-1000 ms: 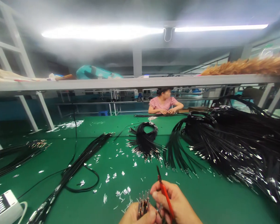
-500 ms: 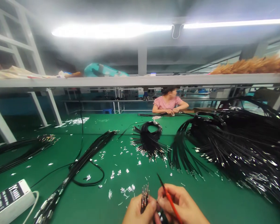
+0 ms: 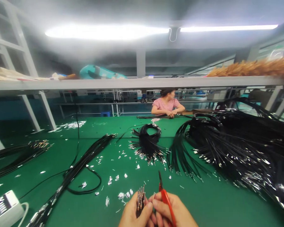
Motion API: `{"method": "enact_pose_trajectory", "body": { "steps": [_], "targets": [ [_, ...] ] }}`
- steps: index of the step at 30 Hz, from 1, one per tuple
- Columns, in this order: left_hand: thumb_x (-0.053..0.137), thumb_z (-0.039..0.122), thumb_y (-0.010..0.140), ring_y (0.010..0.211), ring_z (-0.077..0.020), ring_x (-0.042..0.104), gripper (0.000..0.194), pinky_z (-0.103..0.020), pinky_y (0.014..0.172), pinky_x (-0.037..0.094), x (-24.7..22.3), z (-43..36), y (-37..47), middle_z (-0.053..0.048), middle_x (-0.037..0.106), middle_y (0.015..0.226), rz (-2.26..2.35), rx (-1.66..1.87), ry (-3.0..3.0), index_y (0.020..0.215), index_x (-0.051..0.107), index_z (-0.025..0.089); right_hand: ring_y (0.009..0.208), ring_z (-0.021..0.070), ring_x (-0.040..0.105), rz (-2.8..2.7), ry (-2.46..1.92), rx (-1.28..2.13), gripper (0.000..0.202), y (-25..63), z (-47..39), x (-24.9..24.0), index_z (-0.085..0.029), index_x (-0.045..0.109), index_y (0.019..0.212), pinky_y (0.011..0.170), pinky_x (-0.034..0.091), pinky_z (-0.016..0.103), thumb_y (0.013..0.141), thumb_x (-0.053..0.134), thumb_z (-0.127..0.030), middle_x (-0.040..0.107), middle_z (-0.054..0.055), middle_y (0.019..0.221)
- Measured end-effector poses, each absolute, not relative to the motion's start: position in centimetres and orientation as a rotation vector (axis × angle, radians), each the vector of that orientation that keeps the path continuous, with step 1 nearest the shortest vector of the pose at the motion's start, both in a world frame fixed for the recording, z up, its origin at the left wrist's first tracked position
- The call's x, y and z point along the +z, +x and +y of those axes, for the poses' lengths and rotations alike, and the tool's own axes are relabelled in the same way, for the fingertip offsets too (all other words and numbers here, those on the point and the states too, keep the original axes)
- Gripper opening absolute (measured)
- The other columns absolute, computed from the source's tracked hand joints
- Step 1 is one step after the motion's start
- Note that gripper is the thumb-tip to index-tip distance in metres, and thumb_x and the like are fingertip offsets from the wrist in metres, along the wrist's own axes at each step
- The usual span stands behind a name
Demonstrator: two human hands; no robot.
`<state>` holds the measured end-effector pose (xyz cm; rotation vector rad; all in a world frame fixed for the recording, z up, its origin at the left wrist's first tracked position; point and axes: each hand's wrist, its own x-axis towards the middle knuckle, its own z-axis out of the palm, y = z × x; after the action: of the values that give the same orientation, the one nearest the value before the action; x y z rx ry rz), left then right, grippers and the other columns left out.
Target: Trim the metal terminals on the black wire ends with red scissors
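My left hand (image 3: 136, 212) is closed around a small bundle of black cables (image 3: 141, 198), their bare metal-tipped ends standing up past my fingers. Beside it, my right hand (image 3: 174, 208) grips a red-handled tool (image 3: 166, 201) with a narrow dark pointed tip aimed away from me; whether it is scissors or tweezers I cannot tell. The right thumb and fingertips also pinch a thin light-coloured strand (image 3: 153, 197), close against the left fingers. Foil scraps (image 3: 126, 194) lie on the green table just beyond the left hand.
Cable bundles lie at left (image 3: 85, 164), mid-table (image 3: 148, 143) and in a large heap (image 3: 239, 142) at right. A white box (image 3: 8, 205) with a cord stands at lower left. A grey shelf (image 3: 123, 83) spans above. Across the table sits a person in pink (image 3: 167, 105).
The view has shifted slightly to the right. The red tool now stands more upright and shows more of its width. A light strand now shows at my right fingertips.
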<state>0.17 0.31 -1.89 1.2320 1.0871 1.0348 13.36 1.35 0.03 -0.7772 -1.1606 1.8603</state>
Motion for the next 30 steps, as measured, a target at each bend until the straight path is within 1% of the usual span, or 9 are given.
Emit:
{"method": "enact_pose_trajectory", "body": {
  "steps": [2, 5, 8, 11, 15, 20, 22, 25, 30],
  "targets": [
    [0.051, 0.061, 0.064, 0.040, -0.0103, 0.050, 0.044, -0.021, 0.040, 0.037, -2.3, 0.4, 0.0, 0.001, 0.055, 0.048, 1.173, 1.061, 1.275, 0.067, 0.044, 0.018, 0.034, 0.0023, 0.043, -1.118, -0.759, 1.876, 0.033, 13.1, 1.3, -0.5, -0.010, 0.056, 0.065, 0.032, 0.024, 0.012, 0.066, 0.065, -0.042, 0.052, -0.002, 0.043],
    [0.051, 0.061, 0.065, 0.048, -0.0128, 0.054, 0.044, -0.023, 0.047, 0.041, -1.9, 0.5, -0.6, 0.000, 0.057, 0.053, 1.308, 1.141, 1.271, 0.064, 0.048, 0.016, 0.033, 0.0011, 0.039, -1.108, -0.866, 1.863, 0.038, 13.4, 1.3, -0.9, -0.012, 0.054, 0.075, 0.033, 0.022, 0.011, 0.065, 0.066, -0.046, 0.050, -0.005, 0.043],
    [0.055, 0.059, 0.063, 0.036, -0.0060, 0.041, 0.043, -0.019, 0.039, 0.031, -0.8, 0.5, -1.2, 0.005, 0.049, 0.047, 1.261, 1.157, 1.138, 0.063, 0.048, 0.016, 0.033, 0.0014, 0.034, -1.246, -0.887, 1.811, 0.039, 13.7, 1.2, -0.6, -0.012, 0.053, 0.082, 0.033, 0.022, 0.013, 0.070, 0.060, -0.049, 0.048, -0.007, 0.042],
    [0.065, 0.054, 0.056, 0.029, -0.0011, 0.026, 0.044, -0.018, 0.033, 0.018, 0.0, 0.3, -1.3, 0.010, 0.043, 0.043, 1.050, 1.088, 0.960, 0.072, 0.051, 0.015, 0.033, 0.0016, 0.032, -1.347, -0.879, 1.839, 0.043, 13.6, 0.9, 0.0, -0.014, 0.051, 0.072, 0.032, 0.018, 0.014, 0.065, 0.060, -0.055, 0.046, -0.007, 0.041],
    [0.072, 0.043, 0.055, 0.029, -0.0008, 0.027, 0.039, -0.018, 0.033, 0.013, 0.2, 0.1, -1.2, 0.009, 0.045, 0.040, 0.969, 1.043, 0.886, 0.073, 0.053, 0.013, 0.034, 0.0014, 0.033, -1.348, -0.901, 1.843, 0.046, 13.5, 0.6, 0.0, -0.015, 0.047, 0.072, 0.034, 0.019, 0.015, 0.060, 0.063, -0.056, 0.046, -0.007, 0.042],
    [0.066, 0.047, 0.059, 0.031, -0.0020, 0.026, 0.037, -0.019, 0.036, 0.016, 0.2, 0.1, -1.3, 0.010, 0.040, 0.037, 0.992, 1.050, 1.003, 0.065, 0.050, 0.015, 0.033, 0.0029, 0.034, -1.355, -0.937, 1.856, 0.046, 13.4, 0.9, -0.5, -0.017, 0.046, 0.073, 0.033, 0.020, 0.015, 0.062, 0.060, -0.059, 0.047, -0.008, 0.041],
    [0.062, 0.051, 0.061, 0.033, -0.0036, 0.029, 0.039, -0.019, 0.038, 0.019, 0.1, 0.1, -1.2, 0.010, 0.038, 0.034, 1.056, 1.058, 1.082, 0.066, 0.051, 0.014, 0.032, 0.0034, 0.034, -1.422, -1.004, 1.732, 0.045, 13.3, 1.1, -0.1, -0.016, 0.045, 0.071, 0.032, 0.021, 0.015, 0.068, 0.051, -0.061, 0.047, -0.006, 0.042],
    [0.060, 0.054, 0.061, 0.037, -0.0056, 0.035, 0.042, -0.019, 0.042, 0.024, 0.0, 0.1, -1.1, 0.005, 0.047, 0.038, 1.122, 1.082, 1.092, 0.068, 0.051, 0.013, 0.030, 0.0060, 0.038, -1.666, -1.198, 1.434, 0.046, 13.6, 1.0, 1.1, -0.018, 0.044, 0.067, 0.033, 0.026, 0.018, 0.076, 0.034, -0.062, 0.049, -0.004, 0.041],
    [0.062, 0.053, 0.059, 0.041, -0.0076, 0.042, 0.043, -0.019, 0.045, 0.029, 0.0, 0.1, -0.9, 0.001, 0.055, 0.044, 1.145, 1.153, 1.003, 0.069, 0.051, 0.013, 0.047, 0.0166, 0.057, -2.322, -1.495, 0.380, 0.032, 16.1, 0.3, 2.6, -0.018, 0.050, 0.064, 0.042, 0.030, 0.024, 0.083, 0.039, -0.041, 0.063, 0.005, 0.054]
  ]
}}
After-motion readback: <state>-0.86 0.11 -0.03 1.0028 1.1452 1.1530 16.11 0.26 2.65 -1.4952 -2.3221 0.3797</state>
